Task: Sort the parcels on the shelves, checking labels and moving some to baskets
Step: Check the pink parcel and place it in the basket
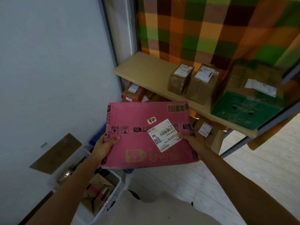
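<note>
head view: the pink parcel [146,133] is held in the air in front of the shelf [142,73], label side up, likely so the white label [163,135] can be read. the left hand [105,146] grips its near left edge, thumb on top; the right hand [193,142] grips the near right edge. brown parcels [180,78] stand toward the shelf's right end. a white basket [103,192] holding boxes waits on the floor below, left of the person.
</note>
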The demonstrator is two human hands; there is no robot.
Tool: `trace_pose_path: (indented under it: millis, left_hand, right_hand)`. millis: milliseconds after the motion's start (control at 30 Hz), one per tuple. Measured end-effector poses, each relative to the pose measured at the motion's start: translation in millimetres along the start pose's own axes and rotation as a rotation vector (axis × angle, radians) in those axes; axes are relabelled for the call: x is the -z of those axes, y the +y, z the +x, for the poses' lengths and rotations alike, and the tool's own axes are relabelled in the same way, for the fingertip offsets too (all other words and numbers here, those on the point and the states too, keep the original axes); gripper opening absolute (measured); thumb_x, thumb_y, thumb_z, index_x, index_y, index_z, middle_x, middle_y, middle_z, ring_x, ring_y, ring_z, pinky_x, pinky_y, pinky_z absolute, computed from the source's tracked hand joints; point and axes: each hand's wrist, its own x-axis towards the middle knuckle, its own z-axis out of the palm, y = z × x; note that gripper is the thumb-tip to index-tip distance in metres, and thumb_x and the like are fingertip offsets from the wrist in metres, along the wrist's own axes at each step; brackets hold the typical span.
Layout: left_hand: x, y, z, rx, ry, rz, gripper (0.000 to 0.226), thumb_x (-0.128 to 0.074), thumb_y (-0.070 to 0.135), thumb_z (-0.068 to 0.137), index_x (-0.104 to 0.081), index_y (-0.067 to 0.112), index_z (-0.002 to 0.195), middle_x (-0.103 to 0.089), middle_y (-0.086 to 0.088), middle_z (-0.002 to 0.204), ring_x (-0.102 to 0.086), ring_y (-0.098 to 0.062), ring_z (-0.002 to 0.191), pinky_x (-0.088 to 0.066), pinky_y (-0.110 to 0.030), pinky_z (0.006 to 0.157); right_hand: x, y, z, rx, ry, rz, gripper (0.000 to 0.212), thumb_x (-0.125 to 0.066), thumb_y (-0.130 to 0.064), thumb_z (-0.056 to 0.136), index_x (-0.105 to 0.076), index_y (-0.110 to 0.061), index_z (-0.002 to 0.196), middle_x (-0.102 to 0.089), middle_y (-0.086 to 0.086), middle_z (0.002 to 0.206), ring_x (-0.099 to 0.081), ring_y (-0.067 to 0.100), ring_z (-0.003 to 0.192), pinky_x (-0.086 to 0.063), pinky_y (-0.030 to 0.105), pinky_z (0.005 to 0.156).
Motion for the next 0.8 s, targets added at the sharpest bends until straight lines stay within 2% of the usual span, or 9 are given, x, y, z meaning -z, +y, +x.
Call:
trace_pose_path:
  millis: [167, 267, 367, 433, 533, 600, 633, 700, 800]
  left_hand:
    - [0, 1, 0, -0.024, -0.042, 0.070, 0.056, -0.076, 0.050, 0.074, -0.063, 0.024, 0.122, -0.071, -0.007, 0.116, -0.070, -0.028, 0.101, -0.052, -0.053, 0.097]
    - [3, 6, 0, 0.013, -0.083, 0.032, 0.054, -0.059, 0.065, 0.087, -0.063, 0.022, 0.120, -0.071, -0.014, 0.117, -0.071, -0.029, 0.099, -0.054, -0.047, 0.091]
    - [12, 8, 0, 0.039, -0.120, -0.082, 0.072, -0.024, 0.070, 0.095, -0.057, 0.019, 0.134, -0.071, -0.013, 0.119, -0.068, -0.032, 0.108, -0.052, -0.044, 0.091]
    - [13, 12, -5, 0.021, -0.110, -0.165, 0.079, -0.016, 0.074, 0.090, -0.059, 0.020, 0.128, -0.073, -0.009, 0.113, -0.068, -0.032, 0.107, -0.050, -0.047, 0.093]
    - [5, 20, -8, -0.049, -0.129, -0.158, 0.074, -0.029, 0.078, 0.087, -0.060, 0.019, 0.119, -0.075, -0.007, 0.106, -0.070, -0.029, 0.101, -0.055, -0.051, 0.086]
    - [-2, 20, -7, -0.091, -0.174, 0.012, 0.065, -0.060, 0.067, 0.083, -0.061, 0.014, 0.121, -0.073, -0.012, 0.111, -0.070, -0.032, 0.102, -0.055, -0.057, 0.090]
    - [-5, 18, -6, -0.082, -0.139, 0.075, 0.054, -0.074, 0.053, 0.079, -0.063, 0.015, 0.117, -0.073, -0.012, 0.111, -0.071, -0.031, 0.101, -0.054, -0.056, 0.092]
    - [-8, 8, 1, -0.039, -0.009, 0.134, 0.034, -0.079, 0.029, 0.080, -0.064, 0.019, 0.108, -0.073, -0.011, 0.111, -0.071, -0.028, 0.098, -0.056, -0.052, 0.092]
    - [-10, 1, 6, 0.005, 0.051, 0.085, 0.027, -0.077, 0.018, 0.083, -0.063, 0.019, 0.107, -0.072, -0.011, 0.112, -0.071, -0.030, 0.099, -0.056, -0.050, 0.090]
  right_hand:
    - [1, -1, -2, -0.031, -0.023, -0.022, 0.026, -0.070, -0.012, 0.090, -0.067, -0.013, 0.116, -0.074, 0.010, 0.100, -0.073, 0.013, 0.072, -0.055, 0.022, 0.055]
    - [2, -6, -5, -0.079, -0.042, -0.059, 0.019, -0.070, -0.025, 0.090, -0.069, -0.018, 0.108, -0.074, 0.012, 0.103, -0.071, 0.018, 0.079, -0.057, 0.030, 0.067]
    - [18, -5, -1, -0.138, -0.114, 0.085, 0.043, -0.052, -0.057, 0.092, -0.067, -0.025, 0.116, -0.075, 0.010, 0.110, -0.072, 0.026, 0.099, -0.054, 0.043, 0.089]
    - [26, -4, 3, -0.132, -0.120, 0.188, 0.060, -0.038, -0.073, 0.088, -0.066, -0.030, 0.119, -0.074, 0.007, 0.115, -0.069, 0.028, 0.108, -0.050, 0.048, 0.095]
    - [27, 0, 9, -0.101, -0.123, 0.263, 0.085, -0.031, -0.088, 0.077, -0.062, -0.029, 0.129, -0.066, 0.010, 0.129, -0.061, 0.032, 0.121, -0.042, 0.057, 0.106]
    - [20, -5, 5, -0.048, -0.154, 0.210, 0.085, -0.037, -0.089, 0.075, -0.065, -0.027, 0.125, -0.069, 0.012, 0.123, -0.065, 0.033, 0.115, -0.049, 0.061, 0.097]
    - [16, -9, 1, -0.043, -0.146, 0.135, 0.076, -0.052, -0.087, 0.072, -0.070, -0.028, 0.117, -0.072, 0.010, 0.116, -0.067, 0.031, 0.111, -0.053, 0.059, 0.094]
    - [10, -11, -1, -0.039, -0.075, -0.038, 0.049, -0.078, -0.060, 0.072, -0.072, -0.026, 0.106, -0.075, 0.003, 0.105, -0.069, 0.025, 0.106, -0.056, 0.047, 0.090]
    - [6, -5, 1, -0.058, 0.024, -0.091, 0.018, -0.078, -0.024, 0.083, -0.068, -0.023, 0.099, -0.074, -0.002, 0.099, -0.068, 0.015, 0.098, -0.052, 0.028, 0.071]
